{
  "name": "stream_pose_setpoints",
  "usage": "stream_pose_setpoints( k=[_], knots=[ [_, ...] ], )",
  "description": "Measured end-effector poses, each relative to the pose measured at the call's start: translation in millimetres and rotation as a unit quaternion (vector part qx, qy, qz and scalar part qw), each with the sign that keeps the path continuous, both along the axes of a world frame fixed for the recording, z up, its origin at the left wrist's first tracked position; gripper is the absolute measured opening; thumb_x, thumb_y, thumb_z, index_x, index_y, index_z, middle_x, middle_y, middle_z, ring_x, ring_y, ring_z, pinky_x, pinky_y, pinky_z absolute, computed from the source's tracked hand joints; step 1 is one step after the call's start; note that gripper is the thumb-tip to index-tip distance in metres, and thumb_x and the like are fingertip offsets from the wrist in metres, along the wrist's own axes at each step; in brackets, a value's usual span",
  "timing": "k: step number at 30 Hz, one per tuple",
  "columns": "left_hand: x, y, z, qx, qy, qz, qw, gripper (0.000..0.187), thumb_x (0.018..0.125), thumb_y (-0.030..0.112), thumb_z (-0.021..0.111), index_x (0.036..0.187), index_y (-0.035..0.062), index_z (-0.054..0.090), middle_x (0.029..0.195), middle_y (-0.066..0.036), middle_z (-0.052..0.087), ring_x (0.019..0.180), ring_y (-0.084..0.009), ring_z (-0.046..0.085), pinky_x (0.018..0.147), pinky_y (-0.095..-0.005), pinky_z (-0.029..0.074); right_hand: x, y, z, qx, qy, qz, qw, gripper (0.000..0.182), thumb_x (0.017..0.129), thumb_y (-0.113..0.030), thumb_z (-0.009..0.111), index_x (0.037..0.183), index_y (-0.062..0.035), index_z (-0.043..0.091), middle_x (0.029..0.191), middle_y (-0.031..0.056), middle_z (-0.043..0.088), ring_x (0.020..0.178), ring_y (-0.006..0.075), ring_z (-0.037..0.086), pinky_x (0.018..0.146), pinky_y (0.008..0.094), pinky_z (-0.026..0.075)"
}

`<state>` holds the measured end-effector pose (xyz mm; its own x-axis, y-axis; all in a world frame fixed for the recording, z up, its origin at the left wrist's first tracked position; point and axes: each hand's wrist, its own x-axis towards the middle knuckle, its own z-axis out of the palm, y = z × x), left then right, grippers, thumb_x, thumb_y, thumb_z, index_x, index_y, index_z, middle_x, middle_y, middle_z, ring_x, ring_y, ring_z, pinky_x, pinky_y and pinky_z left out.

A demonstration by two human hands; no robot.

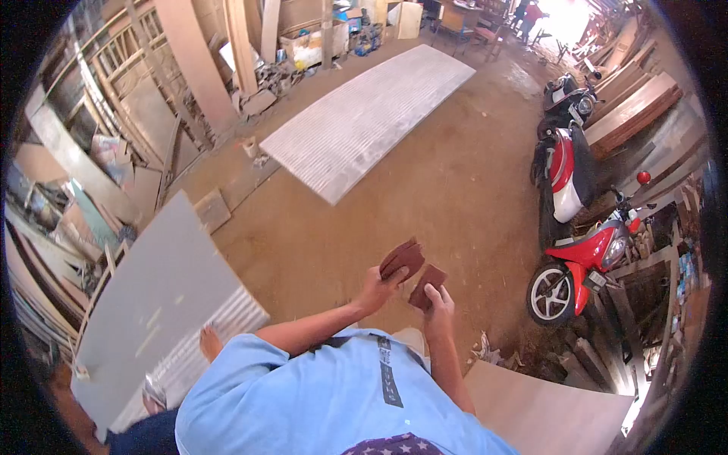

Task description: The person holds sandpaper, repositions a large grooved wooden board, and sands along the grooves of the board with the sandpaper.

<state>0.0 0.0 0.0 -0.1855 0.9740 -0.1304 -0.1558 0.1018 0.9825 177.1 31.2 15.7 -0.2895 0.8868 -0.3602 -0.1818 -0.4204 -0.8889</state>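
In front of my light blue shirt (318,387), both hands are raised over the dirt floor. My left hand (377,291) is closed on a reddish-brown piece of sandpaper (402,259), which looks folded or stacked. Close beside it, my right hand (437,305) pinches a second, squarer piece of sandpaper (429,283) between thumb and fingers. The two pieces are near each other with a narrow gap between them. Below and to the left lies a large grey panel (163,280) with a pale ribbed strip; a bare foot (211,343) shows at its edge.
A long ribbed panel (371,114) lies farther out on the floor. Parked along the right are a red motorbike (588,254) and a red-and-white scooter (563,171), by stacked boards (633,114). Planks (197,64) lean at left. A pale board (538,409) is at lower right.
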Motion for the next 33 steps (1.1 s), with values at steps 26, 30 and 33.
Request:
stream_pose_setpoints(
  k=[26, 30, 33],
  knots=[
    [-203, 542, -9, -0.128, -0.256, 0.18, 0.941, 0.057, 0.101, 0.05, 0.045, 0.131, 0.002, 0.053, 0.124, -0.009, 0.061, 0.113, -0.0189, 0.058, 0.101, -0.0365, 0.045, -232, 614, 25, 0.059, -0.106, 0.232, 0.965, 0.019, 0.09, -0.017, 0.064, 0.094, 0.0009, 0.069, 0.08, 0.0012, 0.062, 0.071, 0.0104, 0.055, 0.064, 0.0266, 0.044],
    [-222, 646, -10, -0.066, -0.317, 0.201, 0.925, 0.059, 0.101, 0.052, 0.042, 0.14, 0.0074, 0.046, 0.138, -0.01, 0.055, 0.126, -0.0234, 0.053, 0.11, -0.0427, 0.037, -252, 711, 51, 0.137, -0.154, 0.22, 0.953, 0.018, 0.091, -0.016, 0.064, 0.09, 0.0015, 0.066, 0.075, -0.0013, 0.058, 0.067, 0.0079, 0.05, 0.059, 0.0261, 0.04],
    [-239, 723, -1, -0.061, -0.366, 0.208, 0.905, 0.054, 0.101, 0.045, 0.045, 0.138, 0.0061, 0.047, 0.136, -0.01, 0.057, 0.123, -0.0248, 0.056, 0.109, -0.0442, 0.039, -265, 778, 35, 0.144, -0.151, 0.191, 0.959, 0.017, 0.09, -0.015, 0.064, 0.09, 0.0014, 0.066, 0.075, -0.0009, 0.058, 0.067, 0.0077, 0.049, 0.059, 0.026, 0.041]
  ],
)
